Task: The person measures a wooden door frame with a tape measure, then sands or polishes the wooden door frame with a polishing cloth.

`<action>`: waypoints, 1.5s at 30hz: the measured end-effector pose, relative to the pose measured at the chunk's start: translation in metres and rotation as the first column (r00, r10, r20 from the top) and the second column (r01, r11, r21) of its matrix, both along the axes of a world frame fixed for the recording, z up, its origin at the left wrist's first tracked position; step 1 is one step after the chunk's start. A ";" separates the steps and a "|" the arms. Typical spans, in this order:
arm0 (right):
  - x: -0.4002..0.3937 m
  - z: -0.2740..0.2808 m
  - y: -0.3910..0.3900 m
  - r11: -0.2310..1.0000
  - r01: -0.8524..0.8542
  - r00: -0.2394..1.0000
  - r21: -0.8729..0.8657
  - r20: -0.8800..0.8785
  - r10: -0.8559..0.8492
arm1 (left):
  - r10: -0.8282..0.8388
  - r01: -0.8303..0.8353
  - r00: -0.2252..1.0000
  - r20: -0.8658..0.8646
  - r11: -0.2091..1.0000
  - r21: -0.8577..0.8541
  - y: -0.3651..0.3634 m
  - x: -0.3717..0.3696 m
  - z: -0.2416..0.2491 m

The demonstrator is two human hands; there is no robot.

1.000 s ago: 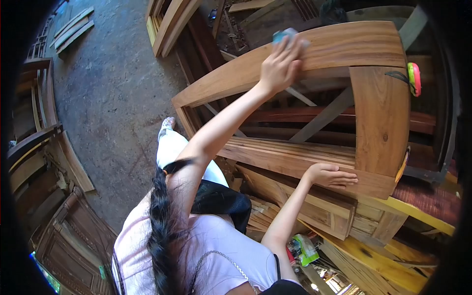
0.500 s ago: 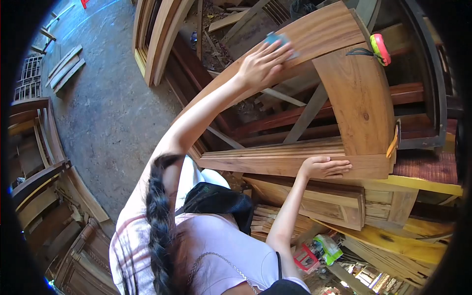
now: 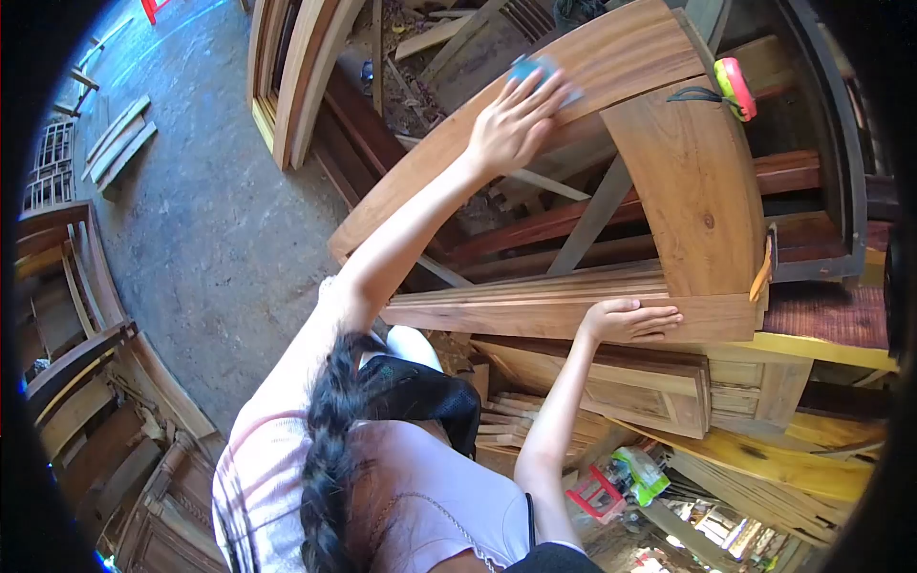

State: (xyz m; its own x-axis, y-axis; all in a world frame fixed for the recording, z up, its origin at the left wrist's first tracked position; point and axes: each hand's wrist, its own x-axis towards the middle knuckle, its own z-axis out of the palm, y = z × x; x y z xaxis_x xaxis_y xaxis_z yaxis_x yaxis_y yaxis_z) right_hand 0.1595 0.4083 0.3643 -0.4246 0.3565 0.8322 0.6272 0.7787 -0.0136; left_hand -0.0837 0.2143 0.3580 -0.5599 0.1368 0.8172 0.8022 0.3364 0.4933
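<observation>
My left hand (image 3: 516, 122) lies flat over a blurred blue-green piece of sandpaper (image 3: 527, 67), pressing it on the curved top rail of a wooden frame (image 3: 630, 57). Its fingers point up and to the right. Lower down, my right hand (image 3: 630, 321) rests with straight fingers on the frame's near rail (image 3: 721, 318), holding nothing. Between these rails, at the right end, runs a wide brown board (image 3: 697, 191) with a knot. A pink and yellow tape measure (image 3: 735, 89) with a dark strap sits at the frame's upper right corner.
An orange, pencil-like stick (image 3: 761, 272) stands at the frame's right edge. Panels (image 3: 640, 387) are stacked below the frame. Curved wooden frames (image 3: 315, 76) stand at upper left. Boards (image 3: 119, 143) lie on the concrete floor (image 3: 220, 191). A red plastic item (image 3: 597, 492) is at lower right.
My left hand and the sandpaper have shifted slightly along the curved rail. My right hand stays in the same place on the near rail. The view has tilted a little.
</observation>
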 end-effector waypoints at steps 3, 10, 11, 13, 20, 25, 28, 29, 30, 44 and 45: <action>0.003 0.003 -0.004 0.998 0.014 1.000 -0.057 0.029 -0.012 | -0.036 0.047 0.990 -0.134 0.996 0.079 0.023 -0.024 0.080; 0.025 0.018 0.002 0.957 -0.285 0.934 -0.060 0.209 0.291 | 0.187 -0.240 0.943 0.276 0.955 0.176 0.019 0.029 -0.017; 0.030 0.025 0.002 0.927 -0.370 0.908 -0.068 0.184 0.376 | 0.189 -0.299 0.861 0.472 0.939 0.168 0.011 0.048 -0.055; 0.035 0.038 0.015 0.889 -0.457 0.866 -0.002 0.225 0.446 | 0.117 -0.435 0.667 0.736 0.863 0.257 -0.009 0.083 -0.113; 0.005 0.044 0.032 0.884 -0.341 0.917 0.320 0.319 0.239 | 0.242 -0.459 0.762 0.600 0.856 0.238 0.029 0.087 -0.075; 0.002 0.038 0.035 0.827 -0.343 0.921 0.445 0.331 0.204 | 0.271 -0.606 0.415 0.868 0.795 0.042 -0.010 0.104 -0.181; 0.002 0.035 0.036 0.829 -0.325 0.922 0.456 0.347 0.171 | 0.070 -0.751 0.181 0.981 0.654 0.092 -0.038 0.111 -0.266; 0.002 0.034 0.036 0.822 -0.336 0.916 0.459 0.361 0.172 | 0.106 -0.746 0.138 0.985 0.665 0.033 -0.043 0.109 -0.271; 0.002 0.034 0.036 0.815 -0.347 0.912 0.465 0.369 0.177 | 0.151 -0.723 0.208 0.967 0.689 0.048 -0.038 0.108 -0.262; -0.001 0.019 0.026 0.738 -0.459 0.857 0.496 0.467 0.219 | -0.122 -0.868 -0.208 0.971 0.480 -0.126 -0.096 0.124 -0.422; -0.002 0.014 0.024 0.757 -0.447 0.862 0.477 0.455 0.222 | -0.106 -0.870 -0.145 0.984 0.488 -0.075 -0.094 0.121 -0.402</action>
State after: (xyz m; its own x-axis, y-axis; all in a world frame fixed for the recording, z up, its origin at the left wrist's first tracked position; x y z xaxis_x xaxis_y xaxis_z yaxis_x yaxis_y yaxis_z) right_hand 0.1580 0.4326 0.3785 -0.7241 -0.3360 0.6023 0.1958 0.7372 0.6466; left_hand 0.0375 0.1202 -0.0435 -0.4240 -0.5816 -0.6943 -0.6414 -0.3485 0.6835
